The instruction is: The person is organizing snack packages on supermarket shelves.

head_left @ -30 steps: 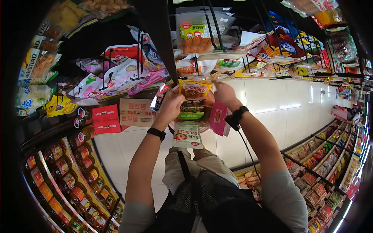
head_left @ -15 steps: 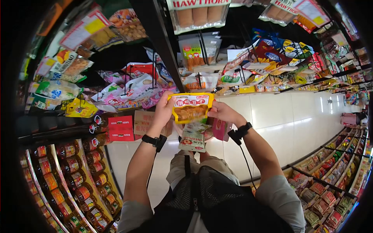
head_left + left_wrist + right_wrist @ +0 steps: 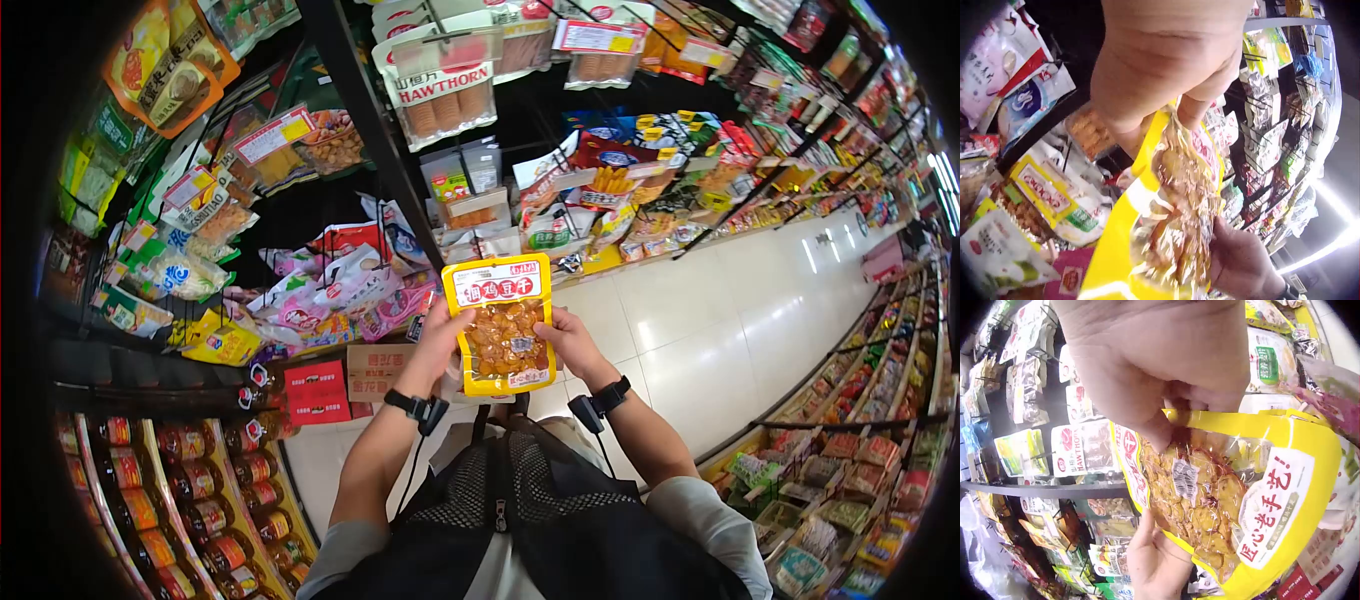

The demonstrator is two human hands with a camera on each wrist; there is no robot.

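I see the left hand (image 3: 440,345) pinching the left edge of a yellow snack packet (image 3: 502,322), the right hand (image 3: 572,343) pinching its right edge, packet upright at frame centre, hanging snack bags (image 3: 300,298) behind it, jars (image 3: 192,482) lower left

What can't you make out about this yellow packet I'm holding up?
Head view: fine print on the yellow packet, held by left hand and right hand, is too small; its back faces away.
Left wrist view: label blurred, one end cut by the frame.
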